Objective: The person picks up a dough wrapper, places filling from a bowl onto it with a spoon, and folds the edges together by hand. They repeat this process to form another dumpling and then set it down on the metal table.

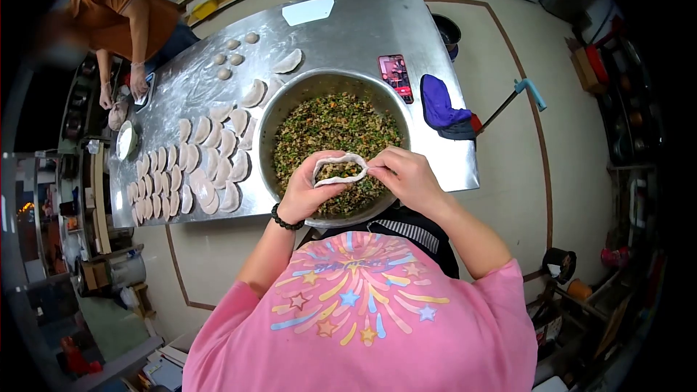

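Over a large steel bowl (268, 112) of chopped green and brown filling (334, 120), both hands hold one dumpling (340, 181). Its pale wrapper is bent round into an open pocket, with filling showing inside. My left hand (306, 190) cradles it from the left, thumb at the near edge and fingers on the far edge. At the right end, my right hand (406, 178) pinches the wrapper's rim between thumb and fingers. A dark bead bracelet (287, 219) circles my left wrist. Folded dumplings (225, 143) lie in rows on the table left of the bowl.
The steel table (363, 18) bears dough balls (233, 44), a white sheet (308, 10), a phone (395, 78) and a purple cloth item (441, 105). At its far left, a co-worker in an orange shirt (116, 7) has gloved hands near dough (117, 115) and a white bowl (126, 141).
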{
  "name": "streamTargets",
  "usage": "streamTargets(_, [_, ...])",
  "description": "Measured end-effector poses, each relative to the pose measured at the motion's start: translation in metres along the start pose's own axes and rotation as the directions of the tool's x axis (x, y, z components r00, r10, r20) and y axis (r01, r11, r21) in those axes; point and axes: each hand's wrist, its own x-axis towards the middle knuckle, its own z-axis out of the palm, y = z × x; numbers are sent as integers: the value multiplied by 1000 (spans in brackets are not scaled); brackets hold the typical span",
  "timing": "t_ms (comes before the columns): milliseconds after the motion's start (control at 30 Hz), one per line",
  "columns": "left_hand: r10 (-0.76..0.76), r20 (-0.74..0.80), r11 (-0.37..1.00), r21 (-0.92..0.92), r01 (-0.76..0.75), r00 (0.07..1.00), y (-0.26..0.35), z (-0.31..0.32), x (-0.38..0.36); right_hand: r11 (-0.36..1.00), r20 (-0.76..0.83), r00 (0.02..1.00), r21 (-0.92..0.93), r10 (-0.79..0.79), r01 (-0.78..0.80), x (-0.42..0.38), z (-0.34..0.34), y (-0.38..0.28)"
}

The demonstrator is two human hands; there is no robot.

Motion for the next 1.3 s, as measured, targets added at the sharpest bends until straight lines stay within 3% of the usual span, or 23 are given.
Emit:
streamTargets(100, [8,7,1000,-22,-8,1000,1,-3,-1,990,-52,998,137,31,-23,3,1,-8])
streamTargets(333, [23,25,999,22,-23,999,0,-6,-2,987,-95,995,147,-43,57,10,1,-12])
streamTargets(433, [20,28,999,47,-21,999,3,-4,-1,984,7,1000,176,1,-2,10,-1,-12])
streamTargets(533, [54,37,991,123,-58,998,7,-2,-1,985,-40,997,162,-60,66,10,2,-10])
streamTargets(700, [43,29,988,145,-47,999,9,-1,0,983,-144,990,181,0,26,11,3,-23])
streamTargets(900, [81,82,967,235,-98,993,10,0,4,984,-88,984,72,-158,165,11,2,-12])
streamTargets(1100, [77,69,964,248,-92,995,11,3,4,986,-212,967,56,-142,157,11,2,-23])
streamTargets(1300, [77,84,935,340,-101,993,14,8,4,975,-149,965,16,-215,220,9,0,-17])
